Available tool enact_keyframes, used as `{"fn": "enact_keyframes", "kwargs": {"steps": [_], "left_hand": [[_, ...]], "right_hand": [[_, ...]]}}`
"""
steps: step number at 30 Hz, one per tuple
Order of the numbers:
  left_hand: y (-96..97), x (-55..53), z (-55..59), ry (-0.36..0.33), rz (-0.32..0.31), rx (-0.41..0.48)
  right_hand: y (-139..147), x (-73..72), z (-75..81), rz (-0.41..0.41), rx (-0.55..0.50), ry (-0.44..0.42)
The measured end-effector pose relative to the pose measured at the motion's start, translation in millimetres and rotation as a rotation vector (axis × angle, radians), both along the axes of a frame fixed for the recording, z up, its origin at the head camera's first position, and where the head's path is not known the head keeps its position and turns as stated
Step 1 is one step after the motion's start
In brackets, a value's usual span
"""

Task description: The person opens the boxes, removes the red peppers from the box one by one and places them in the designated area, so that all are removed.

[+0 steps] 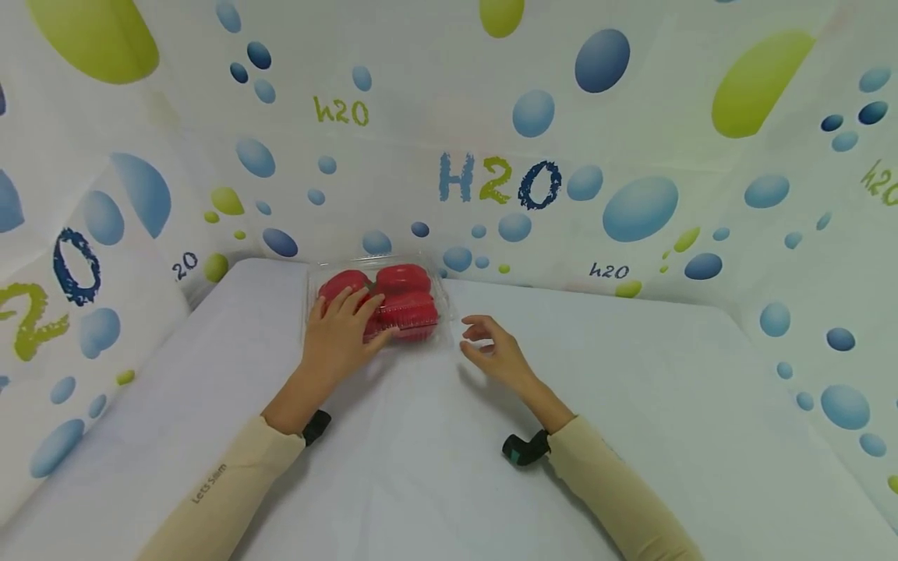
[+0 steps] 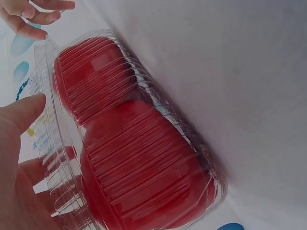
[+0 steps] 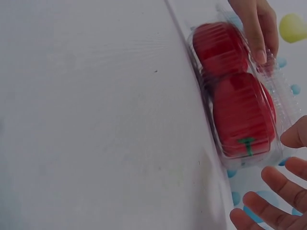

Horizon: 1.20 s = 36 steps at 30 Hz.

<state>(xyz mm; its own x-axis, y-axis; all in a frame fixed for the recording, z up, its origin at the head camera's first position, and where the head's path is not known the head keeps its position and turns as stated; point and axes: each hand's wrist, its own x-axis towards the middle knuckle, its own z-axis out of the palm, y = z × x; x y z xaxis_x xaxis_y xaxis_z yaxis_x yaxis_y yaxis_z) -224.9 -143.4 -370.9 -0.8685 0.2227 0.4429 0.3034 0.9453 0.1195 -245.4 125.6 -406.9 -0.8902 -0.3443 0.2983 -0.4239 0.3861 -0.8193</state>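
Note:
A clear plastic clamshell box (image 1: 446, 312) with several glossy red, rounded vegetable-like pieces (image 1: 403, 279) stands at the far side of the white table. One piece shows a green stem (image 3: 247, 143) in the right wrist view. My left hand (image 1: 340, 331) rests over the box's left part, fingers spread and thumb toward the front edge. Just off the box's right side, my right hand (image 1: 494, 351) hovers with loosely bent fingers and holds nothing. Ridged plastic walls (image 2: 129, 177) show in the left wrist view. Whether the lid is latched, I cannot tell.
A white cloth covers the table (image 1: 421, 467). Behind the box rises a white curtain (image 1: 407, 156) with blue and green bubbles and H2O lettering, which also runs along both sides. A dark wrist camera (image 1: 525, 449) sits under the right wrist.

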Motion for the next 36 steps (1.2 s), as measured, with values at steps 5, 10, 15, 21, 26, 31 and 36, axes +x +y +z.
{"fn": "enact_keyframes", "kwargs": {"steps": [5, 10, 15, 21, 26, 31, 36], "left_hand": [[-0.8, 0.3, -2.2, 0.018, -0.007, 0.006], [-0.3, 1.2, -2.6, 0.026, -0.007, 0.017], [0.0, 0.6, -2.5, -0.001, 0.000, 0.008], [-0.6, 2.1, -0.3, 0.007, -0.003, 0.016], [-0.1, 3.1, 1.2, 0.010, 0.002, 0.016], [0.2, 2.5, 0.1, 0.018, 0.003, 0.011], [-0.1, 2.3, -1.6, 0.033, 0.000, 0.009]], "right_hand": [[-7, 7.0, 10.5, 0.007, -0.034, -0.030], [-12, 16.7, 23.2, 0.011, -0.050, -0.023], [-10, 1.3, 3.3, 0.012, -0.079, -0.002], [-15, -9.3, -6.0, 0.009, -0.121, -0.026], [-20, -12.6, -6.8, -0.024, -0.228, -0.101], [-23, -15.3, -10.0, -0.068, -0.335, -0.168], [-26, -16.1, -11.0, -0.111, -0.409, -0.253]]}}
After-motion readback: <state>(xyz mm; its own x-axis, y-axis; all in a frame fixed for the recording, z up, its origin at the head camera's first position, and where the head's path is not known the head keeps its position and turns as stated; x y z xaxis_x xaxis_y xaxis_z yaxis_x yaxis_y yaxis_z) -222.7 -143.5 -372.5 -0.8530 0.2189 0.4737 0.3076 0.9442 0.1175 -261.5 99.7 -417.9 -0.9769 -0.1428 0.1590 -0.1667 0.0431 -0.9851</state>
